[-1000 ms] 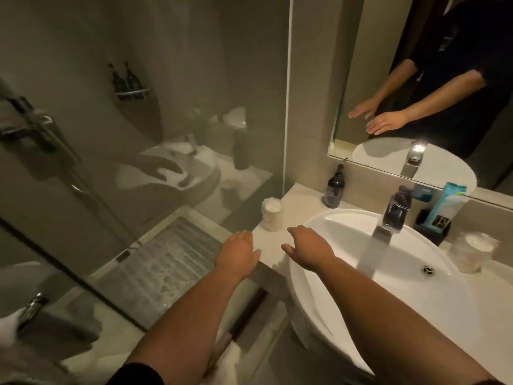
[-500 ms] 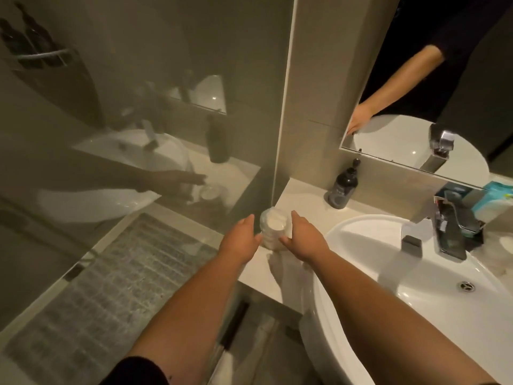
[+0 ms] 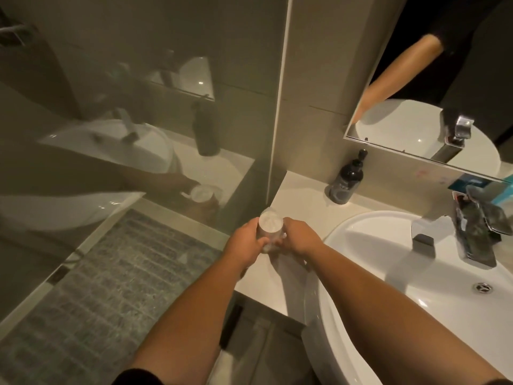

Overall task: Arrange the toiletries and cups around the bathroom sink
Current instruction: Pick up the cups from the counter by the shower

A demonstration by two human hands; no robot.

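A clear glass cup point(image 3: 270, 226) wrapped in plastic stands at the left end of the white counter point(image 3: 302, 195), beside the glass shower wall. My left hand point(image 3: 245, 245) grips its left side and my right hand point(image 3: 298, 240) grips its right side. A dark pump bottle point(image 3: 345, 182) stands at the back of the counter, against the wall. The white round sink point(image 3: 388, 273) lies to the right, with a chrome faucet point(image 3: 474, 232) over it.
A glass shower wall point(image 3: 138, 134) borders the counter on the left, with a grey floor mat point(image 3: 97, 287) behind it. A mirror point(image 3: 430, 79) hangs above the sink. A blue packet point(image 3: 499, 198) shows behind the faucet at the right edge.
Both hands moved forward from the sink's rim to the cup and closed round it. The view swung left, so the second cup and the toiletries on the right left the frame.
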